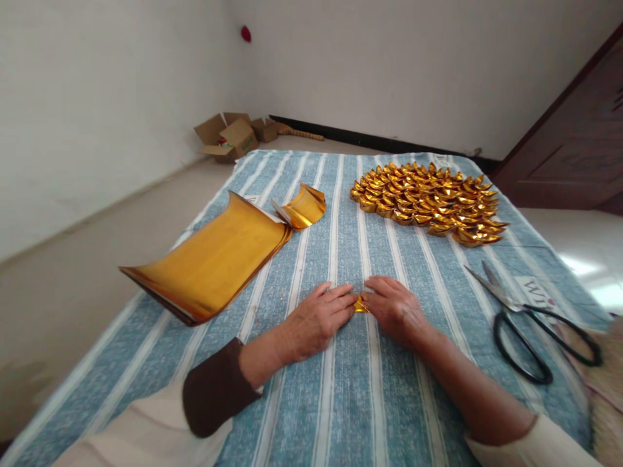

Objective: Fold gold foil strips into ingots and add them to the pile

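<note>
Between my hands a small piece of gold foil paper (361,305) lies on the striped cloth, mostly covered by fingers. My left hand (321,318) presses its left side with the fingers together. From the right, my right hand (395,308) presses the other side, its fingers bent over the edge. To the left lies a curling stack of large gold foil sheets (209,259), with a smaller curled gold sheet (302,207) at its far corner. Beyond my right hand stand many folded gold paper ingots (428,198) in close rows.
Black-handled scissors (511,308) lie on the right with the blades slightly apart. The blue-and-white striped cloth (302,402) covers the table. Open cardboard boxes (231,139) sit on the floor at the far left corner, and a dark red door (569,143) is at the right.
</note>
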`<act>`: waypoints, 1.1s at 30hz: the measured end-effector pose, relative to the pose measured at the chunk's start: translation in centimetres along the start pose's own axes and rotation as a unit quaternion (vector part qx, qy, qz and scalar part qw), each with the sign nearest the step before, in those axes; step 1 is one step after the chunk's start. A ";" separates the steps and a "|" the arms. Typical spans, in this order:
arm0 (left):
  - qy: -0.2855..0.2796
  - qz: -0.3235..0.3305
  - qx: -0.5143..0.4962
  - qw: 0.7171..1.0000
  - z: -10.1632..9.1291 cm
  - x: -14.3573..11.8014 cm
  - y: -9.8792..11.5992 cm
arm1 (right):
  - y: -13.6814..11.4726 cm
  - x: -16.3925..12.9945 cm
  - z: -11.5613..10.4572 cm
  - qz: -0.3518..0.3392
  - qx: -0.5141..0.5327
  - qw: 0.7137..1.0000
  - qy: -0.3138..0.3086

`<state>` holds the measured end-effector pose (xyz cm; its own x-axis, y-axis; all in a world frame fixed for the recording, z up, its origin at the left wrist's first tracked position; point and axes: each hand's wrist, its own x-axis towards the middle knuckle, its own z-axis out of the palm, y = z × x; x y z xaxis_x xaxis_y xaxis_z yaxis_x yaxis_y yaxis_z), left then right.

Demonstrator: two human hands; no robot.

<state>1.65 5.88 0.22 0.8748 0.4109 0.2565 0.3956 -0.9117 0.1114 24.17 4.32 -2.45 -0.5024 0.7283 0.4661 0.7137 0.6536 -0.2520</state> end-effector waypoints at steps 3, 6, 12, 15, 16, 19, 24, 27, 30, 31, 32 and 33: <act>-0.014 -0.014 -0.025 0.999 0.0 -0.1 -0.4 | 0.7 -0.3 -0.1 -0.008 0.026 0.999 -0.018; -0.022 -0.026 -0.039 0.999 -0.2 -0.1 -0.6 | 1.1 -0.4 -0.3 -0.014 0.027 0.999 -0.024; -0.034 -0.029 -0.053 0.998 -0.8 0.0 -0.4 | 0.6 -0.3 -1.1 -0.034 0.008 0.999 -0.025; -0.034 -0.029 -0.056 0.997 -0.7 -0.1 -0.4 | -0.1 -0.2 -1.6 -0.057 -0.020 0.998 -0.003; -0.036 -0.029 -0.054 0.997 -0.7 -0.1 -0.5 | -0.4 -0.2 -1.8 -0.069 -0.027 0.997 -0.001; -0.035 -0.029 -0.045 0.998 -0.5 -0.2 -0.5 | -1.0 -0.2 -2.0 -0.104 -0.041 0.993 -0.024; -0.023 -0.031 -0.044 0.998 -0.6 -0.1 -0.2 | -1.6 -0.5 -2.1 -0.131 -0.071 0.986 -0.073; -0.032 -0.029 -0.045 0.998 -0.8 -0.1 -0.1 | -1.8 -0.8 -2.0 -0.123 -0.077 0.985 -0.089; -0.034 -0.021 -0.052 0.998 -1.0 0.0 -0.1 | -1.9 -1.1 -1.9 -0.114 -0.079 0.986 -0.091; -0.034 -0.016 -0.055 0.998 -1.1 0.0 -0.2 | -2.0 -1.1 -1.9 -0.112 -0.080 0.986 -0.090; -0.035 -0.010 -0.058 0.998 -1.2 0.0 -0.3 | -2.0 -1.2 -1.9 -0.112 -0.080 0.987 -0.088; -0.037 -0.002 -0.060 0.997 -1.3 0.1 -0.5 | -2.0 -1.2 -1.8 -0.111 -0.079 0.987 -0.085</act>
<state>1.16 6.36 1.44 0.8935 0.4091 0.1852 0.3659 -0.9023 0.2280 24.21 1.73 -0.98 -0.7202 0.6035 0.3422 0.6371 0.7706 -0.0180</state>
